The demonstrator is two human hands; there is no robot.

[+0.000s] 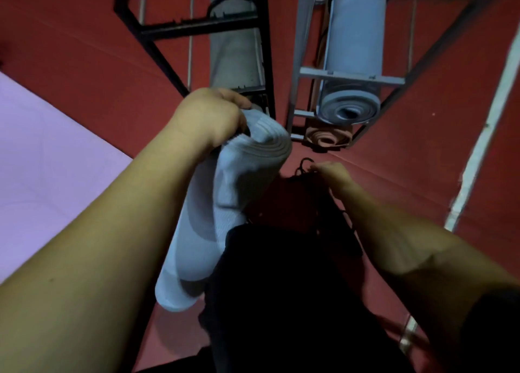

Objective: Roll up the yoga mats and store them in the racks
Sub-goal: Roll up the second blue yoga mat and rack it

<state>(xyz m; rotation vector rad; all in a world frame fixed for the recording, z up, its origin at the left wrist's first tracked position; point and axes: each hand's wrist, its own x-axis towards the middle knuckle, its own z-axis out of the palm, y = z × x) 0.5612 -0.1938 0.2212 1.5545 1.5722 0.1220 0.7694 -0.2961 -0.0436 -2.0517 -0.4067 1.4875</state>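
Note:
My left hand grips the top end of a rolled pale blue-grey yoga mat, which hangs tilted down toward my legs. My right hand pinches a thin black strap beside the roll, with a dark mesh bag hanging under it. Ahead stands a black rack with a grey rolled mat inside. To its right a grey rack holds a blue-grey rolled mat, with an orange rolled mat below it.
A purple mat lies flat on the red floor at the left. A white line runs along the floor at the right. My dark trousers fill the lower middle.

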